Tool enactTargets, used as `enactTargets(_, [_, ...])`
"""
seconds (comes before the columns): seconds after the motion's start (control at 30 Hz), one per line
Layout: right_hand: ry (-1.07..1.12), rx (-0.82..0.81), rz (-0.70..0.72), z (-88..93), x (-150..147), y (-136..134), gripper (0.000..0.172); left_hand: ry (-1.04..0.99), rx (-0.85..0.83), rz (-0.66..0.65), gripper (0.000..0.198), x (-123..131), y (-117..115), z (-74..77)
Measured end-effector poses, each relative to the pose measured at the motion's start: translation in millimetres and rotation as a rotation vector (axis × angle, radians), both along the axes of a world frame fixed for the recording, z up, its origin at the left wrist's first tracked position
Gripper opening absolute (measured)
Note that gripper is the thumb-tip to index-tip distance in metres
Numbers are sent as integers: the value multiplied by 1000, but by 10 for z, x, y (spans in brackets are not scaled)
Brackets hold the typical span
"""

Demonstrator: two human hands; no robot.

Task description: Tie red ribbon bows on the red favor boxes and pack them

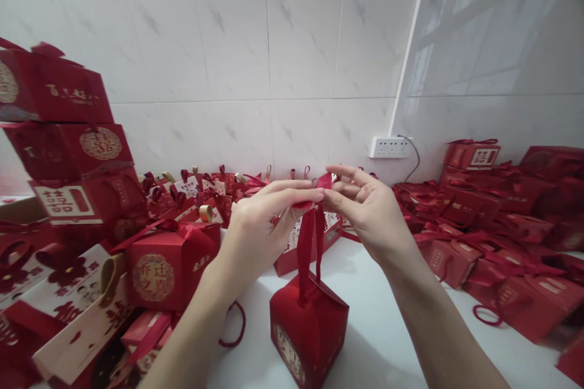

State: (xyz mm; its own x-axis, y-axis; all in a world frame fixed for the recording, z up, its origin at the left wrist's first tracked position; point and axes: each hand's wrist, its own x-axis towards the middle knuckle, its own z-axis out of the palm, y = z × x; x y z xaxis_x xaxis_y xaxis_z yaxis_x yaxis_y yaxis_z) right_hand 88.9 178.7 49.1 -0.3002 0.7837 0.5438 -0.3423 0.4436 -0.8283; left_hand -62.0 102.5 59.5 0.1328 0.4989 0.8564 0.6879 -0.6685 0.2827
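A small red gift box (308,331) with a gold round emblem stands on the white counter (374,328) right in front of me. A red ribbon (310,243) rises from its top up to my hands. My left hand (260,225) pinches the ribbon's upper end between thumb and fingers. My right hand (365,206) meets it from the right, thumb and forefinger closed on the same ribbon end, the other fingers spread.
Stacked red boxes (68,146) tower at the left, with more red and white boxes (168,267) below them. Several red boxes (493,237) crowd the right side and the back along the tiled wall. A white power socket (390,147) sits on the wall.
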Motion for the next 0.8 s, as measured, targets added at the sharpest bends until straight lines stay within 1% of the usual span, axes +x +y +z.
enactTargets(0.07, [-11,15,-25,10,15,11,57,35,2,26,21,6,-35,10])
enactTargets(0.17, [-50,20,-75,14,34,46,60,115,-10,132,24,0,-87,19])
enactTargets(0.23, [-83,17,-88,9,47,75,59,173,-22,189,25,-2,-134,27])
enactTargets(0.37, [-149,12,-92,4,81,118,53,256,-25,192,24,20,-265,54])
enactTargets(0.5, [-220,-27,-44,8,119,147,50,254,-88,202,24,39,-419,35])
enactTargets(0.57, [-281,-31,-51,4,143,173,47,211,-131,176,25,24,-492,-36])
enactTargets(0.63, [-376,1,-100,-8,174,213,42,140,-153,151,26,-4,-565,-161])
enactTargets(0.7, [-480,45,-179,-24,206,266,38,44,-160,153,25,-30,-642,-327])
enactTargets(0.8, [-614,83,-307,-58,247,367,37,-201,-174,234,20,-46,-762,-606])
